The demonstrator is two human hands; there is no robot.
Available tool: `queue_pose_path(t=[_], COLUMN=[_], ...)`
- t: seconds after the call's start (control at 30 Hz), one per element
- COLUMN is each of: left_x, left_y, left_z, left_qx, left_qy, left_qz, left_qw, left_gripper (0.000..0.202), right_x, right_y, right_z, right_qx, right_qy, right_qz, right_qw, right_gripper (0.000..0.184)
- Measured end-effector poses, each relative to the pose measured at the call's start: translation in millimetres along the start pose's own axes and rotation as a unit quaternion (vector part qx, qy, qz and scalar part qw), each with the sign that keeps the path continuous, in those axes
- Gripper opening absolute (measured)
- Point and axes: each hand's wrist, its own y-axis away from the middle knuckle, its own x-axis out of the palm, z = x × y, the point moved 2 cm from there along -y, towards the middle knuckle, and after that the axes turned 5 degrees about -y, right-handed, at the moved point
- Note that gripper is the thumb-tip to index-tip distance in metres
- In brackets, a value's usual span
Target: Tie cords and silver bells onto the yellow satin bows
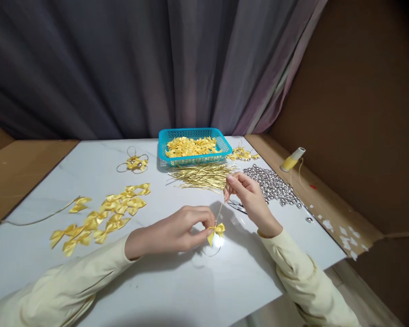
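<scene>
While the left hand [182, 229] pinches the yellow bow [219, 230], the right hand [250, 202] seems to pinch the cord [220, 211] above it. Likely the cord-tying step; next pull needs the bow steady. Right of bow: metal tool [237, 207], crowding the right hand, then silver beads [274, 185]. Beyond bow: gold ties [202, 176], blue basket [197, 160].

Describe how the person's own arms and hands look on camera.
The left arm wears a long, pale cream-yellow cloth sleeve, creased, with a plain cuff ending near the wrist; the right arm has a matching sleeve. The left hand and right hand are bare: no glove, watch or bracelet shows.
</scene>
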Motion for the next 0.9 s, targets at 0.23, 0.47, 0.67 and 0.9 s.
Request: queue_pose_path(t=[0.23, 0.47, 0.67, 0.9], left_x=[-7.7, -19.9, -21.9, -26.6], left_y=[-2, 2, 5, 8], left_z=[6, 9, 4, 4], left_qx=[-0.069, -0.094, -0.053, -0.042], left_qy=[0.046, 0.047, 0.032, 0.002], left_qz=[-0.017, -0.034, 0.000, -0.003], left_qw=[0.996, 0.994, 0.998, 0.999], left_gripper=[0.017, 0.016, 0.016, 0.017], right_x=[-10, 6, 28, 32], right_y=[-7, 28, 48, 41], right_z=[-8, 24, 18, 16], right_qx=[0.090, -0.109, -0.043, -0.002], right_qy=[0.083, 0.329, 0.337, 0.352], right_qz=[0.005, -0.032, 0.143, 0.195], right_qw=[0.992, 0.937, 0.930, 0.915], right_gripper=[0.030, 0.016, 0.019, 0.006])
